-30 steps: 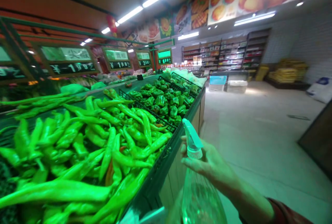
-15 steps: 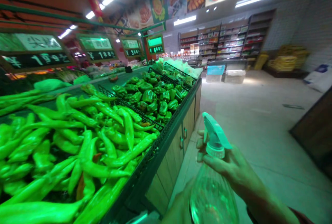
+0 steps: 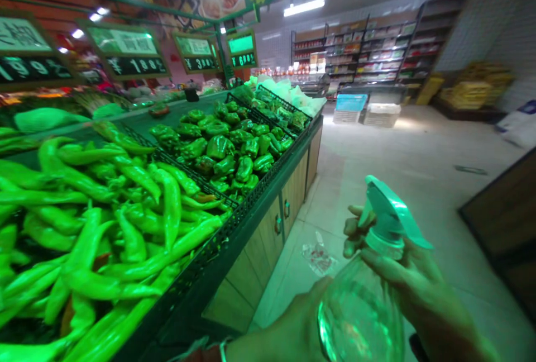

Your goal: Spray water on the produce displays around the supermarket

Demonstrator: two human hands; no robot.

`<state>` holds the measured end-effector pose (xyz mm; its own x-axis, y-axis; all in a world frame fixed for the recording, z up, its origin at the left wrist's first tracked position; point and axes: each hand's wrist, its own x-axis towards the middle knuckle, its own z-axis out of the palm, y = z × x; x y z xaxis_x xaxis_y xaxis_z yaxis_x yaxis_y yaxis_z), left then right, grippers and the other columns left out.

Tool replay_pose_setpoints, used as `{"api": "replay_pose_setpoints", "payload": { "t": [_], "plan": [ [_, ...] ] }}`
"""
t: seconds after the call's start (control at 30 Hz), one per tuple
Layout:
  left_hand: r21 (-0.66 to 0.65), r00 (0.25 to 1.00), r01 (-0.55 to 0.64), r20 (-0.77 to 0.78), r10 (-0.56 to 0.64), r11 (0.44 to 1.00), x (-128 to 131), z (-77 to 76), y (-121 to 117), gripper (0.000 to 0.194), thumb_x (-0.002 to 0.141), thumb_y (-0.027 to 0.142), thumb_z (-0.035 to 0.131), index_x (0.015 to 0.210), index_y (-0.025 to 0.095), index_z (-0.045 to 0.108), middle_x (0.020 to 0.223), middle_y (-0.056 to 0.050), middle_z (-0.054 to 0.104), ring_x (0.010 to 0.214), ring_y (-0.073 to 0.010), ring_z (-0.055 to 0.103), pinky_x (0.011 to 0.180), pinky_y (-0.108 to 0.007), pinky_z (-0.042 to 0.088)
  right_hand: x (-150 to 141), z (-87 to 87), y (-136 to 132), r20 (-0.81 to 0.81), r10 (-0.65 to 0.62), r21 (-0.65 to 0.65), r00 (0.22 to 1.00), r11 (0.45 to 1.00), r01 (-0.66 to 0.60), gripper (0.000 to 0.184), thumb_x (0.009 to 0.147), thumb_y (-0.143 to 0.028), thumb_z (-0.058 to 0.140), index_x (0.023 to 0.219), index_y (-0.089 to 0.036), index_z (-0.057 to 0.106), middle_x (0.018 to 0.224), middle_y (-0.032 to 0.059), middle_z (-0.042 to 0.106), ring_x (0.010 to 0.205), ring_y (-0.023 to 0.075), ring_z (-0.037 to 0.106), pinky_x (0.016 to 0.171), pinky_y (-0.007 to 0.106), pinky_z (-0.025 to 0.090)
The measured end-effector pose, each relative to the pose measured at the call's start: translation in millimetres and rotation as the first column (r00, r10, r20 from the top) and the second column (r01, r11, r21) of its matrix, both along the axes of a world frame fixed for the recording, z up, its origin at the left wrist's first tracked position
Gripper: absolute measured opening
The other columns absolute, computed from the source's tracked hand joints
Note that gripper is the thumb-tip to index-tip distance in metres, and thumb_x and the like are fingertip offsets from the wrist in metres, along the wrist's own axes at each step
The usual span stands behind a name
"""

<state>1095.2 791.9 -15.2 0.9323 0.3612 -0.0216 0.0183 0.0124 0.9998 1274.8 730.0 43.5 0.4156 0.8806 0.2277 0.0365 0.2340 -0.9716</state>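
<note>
A clear spray bottle with a pale trigger head is held up at the lower right, tilted. My right hand is closed round its neck, with fingers at the trigger. Against the left side of the bottle's body rests my left hand; its fingers are hidden behind the bottle, and it appears to hold it. To the left, long green peppers lie heaped on the sloped stand, apart from both hands. Beyond them, dark green bell peppers fill a black crate.
A black crate rim edges the stand above wooden cabinet doors. Crumpled clear plastic lies on the floor. Price signs hang over the produce. Farther off are bagged greens, crates and shelves. A dark wooden unit stands right.
The spray bottle and both hands have shifted right in view, and more of my left forearm shows. The produce stand has slid left. Crumpled plastic on the floor has come into clear view.
</note>
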Motion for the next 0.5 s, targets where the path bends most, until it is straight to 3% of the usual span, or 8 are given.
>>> {"api": "replay_pose_setpoints", "payload": {
  "t": [0.13,0.23,0.33,0.4,0.5],
  "plan": [
    [0.093,0.996,0.081,-0.054,-0.077,0.992,26.9,-13.0,4.9,0.111,0.047,0.043,0.092,0.145,0.023,0.043,0.132,-0.011,0.066,0.119,-0.0350,0.065,0.105,-0.042,0.050,21.5,-4.5,-12.1,-0.036,-0.081,-0.006,0.996,0.997,0.081,0.043,0.079,-0.041,0.082,0.116,-0.028,0.065,0.101,0.0041,0.066,0.083,0.0228,0.069,0.074,0.033,0.059],
    [0.081,0.984,0.140,-0.123,-0.129,0.987,45.7,-28.2,12.1,0.110,0.038,0.052,0.092,0.136,0.021,0.052,0.128,-0.010,0.069,0.115,-0.0386,0.066,0.101,-0.044,0.053,33.7,-7.8,-15.7,-0.018,-0.158,-0.030,0.987,0.987,0.158,0.048,0.078,-0.042,0.082,0.121,-0.027,0.065,0.103,0.0066,0.069,0.086,0.0256,0.070,0.073,0.034,0.061],
    [0.082,0.980,0.126,-0.162,-0.111,0.989,57.6,-29.9,22.2,0.081,0.057,0.059,0.084,0.124,0.018,0.063,0.122,-0.011,0.071,0.110,-0.0342,0.068,0.096,-0.046,0.055,45.2,-13.5,-11.0,0.056,-0.181,-0.040,0.982,0.982,0.183,0.042,0.078,-0.045,0.080,0.113,-0.024,0.069,0.109,0.0120,0.071,0.088,0.0307,0.072,0.072,0.038,0.063],
    [0.116,0.987,0.102,-0.136,-0.086,0.988,59.9,-22.5,30.2,0.061,0.078,0.053,0.072,0.127,0.018,0.060,0.129,-0.013,0.067,0.113,-0.0281,0.066,0.098,-0.049,0.054,52.9,-17.3,-2.7,0.075,-0.176,-0.028,0.982,0.984,0.178,0.040,0.078,-0.045,0.079,0.111,-0.023,0.071,0.113,0.0139,0.072,0.092,0.0335,0.073,0.074,0.039,0.065],
    [0.145,0.995,0.073,-0.077,-0.063,0.987,59.8,-9.4,44.6,0.049,0.089,0.046,0.062,0.130,0.019,0.057,0.134,-0.011,0.062,0.118,-0.0252,0.063,0.100,-0.051,0.053,64.3,-17.7,16.8,0.091,-0.185,0.013,0.979,0.983,0.184,0.045,0.076,-0.046,0.080,0.113,-0.022,0.072,0.110,0.0152,0.075,0.090,0.0364,0.075,0.071,0.040,0.066]
  ]
}}
